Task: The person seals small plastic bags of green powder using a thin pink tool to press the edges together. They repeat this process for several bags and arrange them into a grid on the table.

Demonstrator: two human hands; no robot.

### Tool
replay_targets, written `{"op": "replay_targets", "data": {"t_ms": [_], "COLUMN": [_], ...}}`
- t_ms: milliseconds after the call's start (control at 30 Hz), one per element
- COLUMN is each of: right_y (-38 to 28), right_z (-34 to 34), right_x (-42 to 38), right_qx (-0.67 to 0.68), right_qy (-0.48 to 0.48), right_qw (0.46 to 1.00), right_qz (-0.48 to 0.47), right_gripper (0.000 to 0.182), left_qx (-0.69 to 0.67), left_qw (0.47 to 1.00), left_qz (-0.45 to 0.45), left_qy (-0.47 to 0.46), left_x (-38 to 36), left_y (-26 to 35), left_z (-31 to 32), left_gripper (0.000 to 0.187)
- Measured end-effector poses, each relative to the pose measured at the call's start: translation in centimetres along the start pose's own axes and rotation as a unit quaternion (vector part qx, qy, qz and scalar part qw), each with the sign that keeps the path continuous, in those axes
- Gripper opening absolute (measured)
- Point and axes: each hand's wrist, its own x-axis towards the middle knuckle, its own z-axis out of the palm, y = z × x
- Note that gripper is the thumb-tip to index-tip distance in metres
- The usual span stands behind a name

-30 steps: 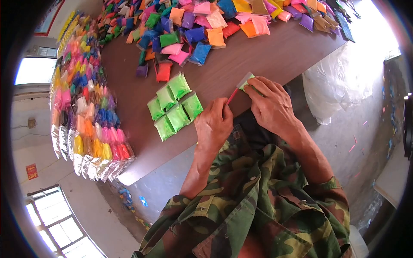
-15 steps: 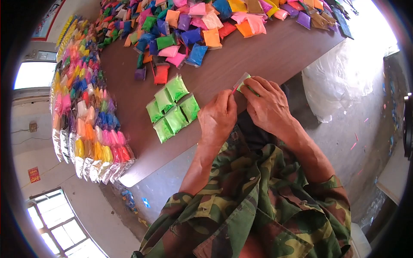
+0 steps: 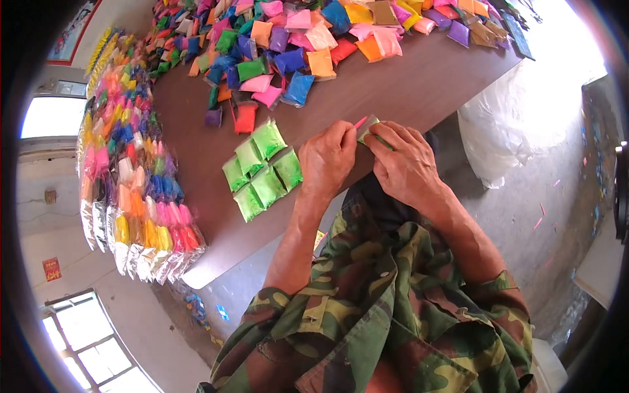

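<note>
My right hand [image 3: 407, 160] pinches a small clear packet with light green filling [image 3: 368, 131] just over the table's near edge. Its fingers cover much of the packet. Beside it, my left hand [image 3: 327, 157] is closed, and a thin pink strip [image 3: 360, 122] sticks out past its fingertips at the packet's edge. How far the strip runs inside the fist is hidden. To the left of that hand, several matching green packets [image 3: 267, 186] lie flat on the brown table [image 3: 190, 190] in two neat rows.
A large heap of coloured packets [image 3: 288, 62] covers the far side of the table. Long bundles of bagged coloured packets [image 3: 134, 190] stand along the left edge. A white plastic bag [image 3: 495, 137] hangs at the right, above a floor [image 3: 524, 216] with pink scraps.
My left hand has shifted slightly left and up, away from the right hand, and more of the pink strip shows. The right hand still holds the green packet.
</note>
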Motion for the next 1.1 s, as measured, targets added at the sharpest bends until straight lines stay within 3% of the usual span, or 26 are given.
{"op": "replay_targets", "data": {"t_ms": [100, 300, 400, 500, 600, 700, 800, 900, 1000, 1100], "right_y": [0.0, 0.2, 0.2, 0.4, 0.4, 0.4, 1.0, 1.5, 1.3, 1.4], "right_z": [0.3, 0.4, 0.2, 0.5, 0.3, 0.2, 0.3, 0.3, -0.4, -0.3], "right_x": [0.0, 0.0, 0.0, -0.2, -0.7, -0.6, -1.0, -1.3, -1.5, -1.7], "right_qx": [-0.003, 0.011, 0.015, 0.026, 0.057, 0.125, 0.134, 0.127, 0.12, 0.136], "right_qy": [0.028, 0.024, 0.019, 0.03, 0.045, 0.065, 0.049, 0.078, 0.077, 0.093], "right_qw": [1.0, 1.0, 1.0, 0.999, 0.997, 0.988, 0.988, 0.989, 0.99, 0.986], "right_qz": [-0.006, -0.005, -0.002, 0.0, 0.02, 0.067, 0.053, 0.02, 0.019, 0.032], "right_gripper": [0.041, 0.041, 0.041, 0.04, 0.038, 0.039, 0.038, 0.036, 0.035, 0.038], "left_qx": [-0.04, 0.087, 0.119, 0.063, 0.005, -0.007, 0.02, 0.091, 0.037, -0.03], "left_qw": [0.998, 0.992, 0.989, 0.996, 0.999, 0.999, 1.0, 0.995, 0.997, 0.999], "left_qz": [0.035, 0.044, 0.052, 0.057, -0.017, -0.027, 0.001, -0.028, -0.057, -0.021], "left_qy": [-0.025, -0.086, -0.073, -0.029, -0.05, -0.021, -0.003, -0.007, -0.036, -0.025], "left_x": [0.7, 2.4, 3.2, 3.1, 1.0, -1.5, -2.6, -1.6, -1.0, -1.9], "left_y": [0.7, -0.5, -0.7, -0.4, 1.4, 2.1, 1.4, 0.1, 1.0, 3.4], "left_z": [0.5, 1.1, 1.6, 1.2, -0.5, -0.4, 0.7, 0.4, -0.9, -0.6], "left_gripper": [0.009, 0.014, 0.014, 0.013, 0.012, 0.011, 0.012, 0.012, 0.012, 0.013]}}
